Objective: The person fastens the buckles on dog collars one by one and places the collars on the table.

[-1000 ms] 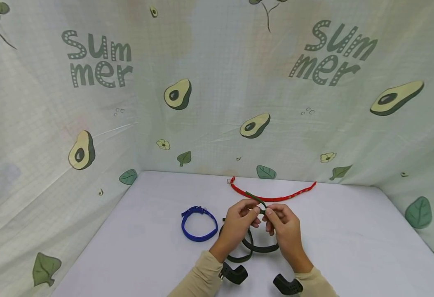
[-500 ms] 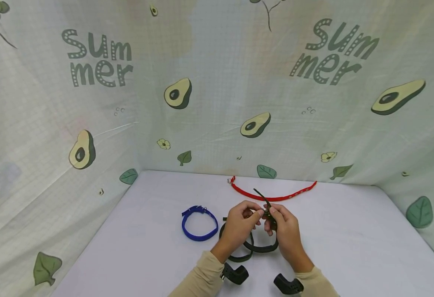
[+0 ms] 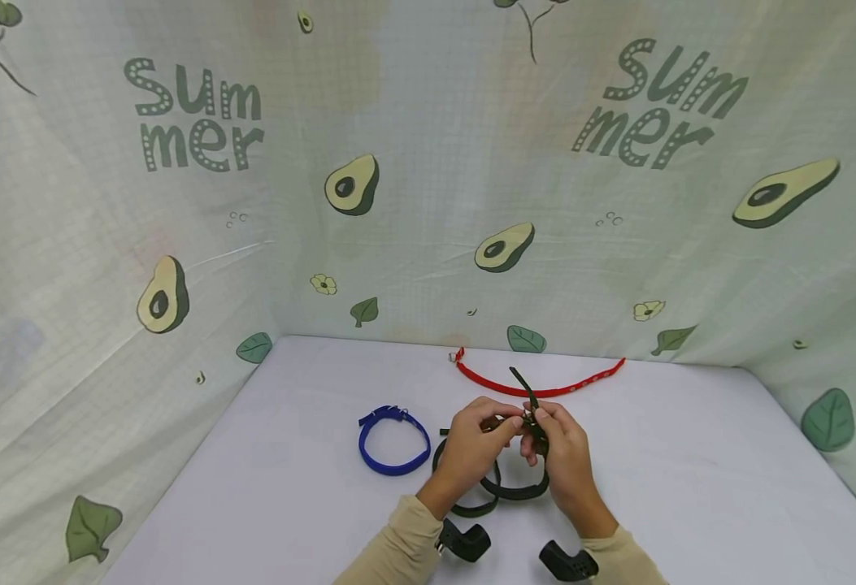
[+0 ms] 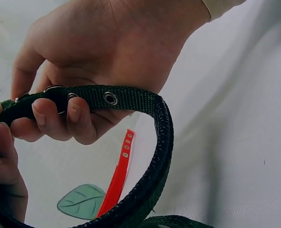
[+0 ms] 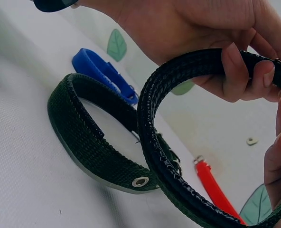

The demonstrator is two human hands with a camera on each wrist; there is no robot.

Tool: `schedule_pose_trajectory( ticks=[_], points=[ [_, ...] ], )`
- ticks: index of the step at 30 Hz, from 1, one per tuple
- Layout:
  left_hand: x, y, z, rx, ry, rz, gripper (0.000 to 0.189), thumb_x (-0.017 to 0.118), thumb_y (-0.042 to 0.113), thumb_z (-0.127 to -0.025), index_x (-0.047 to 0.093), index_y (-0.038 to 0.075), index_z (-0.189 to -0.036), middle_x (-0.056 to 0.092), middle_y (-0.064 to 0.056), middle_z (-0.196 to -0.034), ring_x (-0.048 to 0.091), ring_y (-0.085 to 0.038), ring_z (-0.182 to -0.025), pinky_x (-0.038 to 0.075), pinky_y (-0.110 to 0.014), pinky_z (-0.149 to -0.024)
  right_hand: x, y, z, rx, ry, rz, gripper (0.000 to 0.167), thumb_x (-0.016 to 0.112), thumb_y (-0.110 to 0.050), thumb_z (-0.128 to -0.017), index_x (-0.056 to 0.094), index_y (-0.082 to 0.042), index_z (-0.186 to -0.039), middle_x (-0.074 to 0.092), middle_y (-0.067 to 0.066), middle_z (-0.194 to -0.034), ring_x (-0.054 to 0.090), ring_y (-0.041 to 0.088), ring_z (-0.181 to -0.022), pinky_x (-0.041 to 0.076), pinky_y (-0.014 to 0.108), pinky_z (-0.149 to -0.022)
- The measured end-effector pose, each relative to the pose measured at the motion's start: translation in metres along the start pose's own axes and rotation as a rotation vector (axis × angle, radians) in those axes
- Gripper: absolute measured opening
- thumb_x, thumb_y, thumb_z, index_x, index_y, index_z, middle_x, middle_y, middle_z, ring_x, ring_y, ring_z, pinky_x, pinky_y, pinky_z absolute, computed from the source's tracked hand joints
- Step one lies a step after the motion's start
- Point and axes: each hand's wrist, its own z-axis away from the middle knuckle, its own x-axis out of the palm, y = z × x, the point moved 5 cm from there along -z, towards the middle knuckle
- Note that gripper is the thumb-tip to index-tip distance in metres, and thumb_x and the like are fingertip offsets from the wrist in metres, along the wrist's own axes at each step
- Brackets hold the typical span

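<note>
A dark green pet collar (image 3: 519, 491) with metal eyelets, bent into a loop, is held between both hands. My left hand (image 3: 470, 443) pinches it with thumb and fingers near the metal fittings, which are largely hidden. My right hand (image 3: 565, 455) grips the strap beside them, its fingers curled round the band in the left wrist view. The strap's free end (image 3: 521, 384) sticks up past the fingertips. Under and behind my left hand, a second dark green collar (image 5: 102, 156) rests on the table in a loop.
A blue collar (image 3: 394, 470), formed into a ring, lies left of the hands. Beyond them a red collar (image 3: 562, 392) stretches open near the table's back edge. A patterned cloth (image 3: 428, 187) stands behind and at the sides of the white table (image 3: 691, 471).
The strap's free end has swung from leaning left to pointing more upright and further right. The hands have shifted only slightly; the blue and red collars lie as before.
</note>
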Motion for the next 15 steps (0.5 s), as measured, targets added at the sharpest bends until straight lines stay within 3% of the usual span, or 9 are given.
schedule_pose_trajectory(
  ticks=[7, 15],
  points=[
    [-0.001, 0.001, 0.001, 0.012, 0.013, 0.001, 0.018, 0.074, 0.032, -0.093, 0.078, 0.024, -0.109, 0.061, 0.007, -0.1, 0.058, -0.012, -0.087, 0.054, -0.026, -0.074, 0.0, -0.006, 0.001, -0.069, 0.005, 0.014, 0.031, 0.046, -0.019, -0.108, 0.058, 0.009, -0.117, 0.064, 0.014, -0.079, 0.057, 0.019, -0.058, 0.05, 0.027, -0.049],
    [0.0, 0.003, 0.001, 0.065, 0.041, 0.007, 0.021, 0.071, 0.031, -0.095, 0.079, 0.018, -0.11, 0.059, 0.005, -0.098, 0.057, -0.012, -0.095, 0.053, -0.027, -0.077, 0.002, -0.013, 0.003, -0.159, -0.004, -0.007, 0.027, 0.047, -0.014, -0.108, 0.056, 0.011, -0.117, 0.067, 0.013, -0.082, 0.057, 0.019, -0.056, 0.049, 0.027, -0.046]
  ],
)
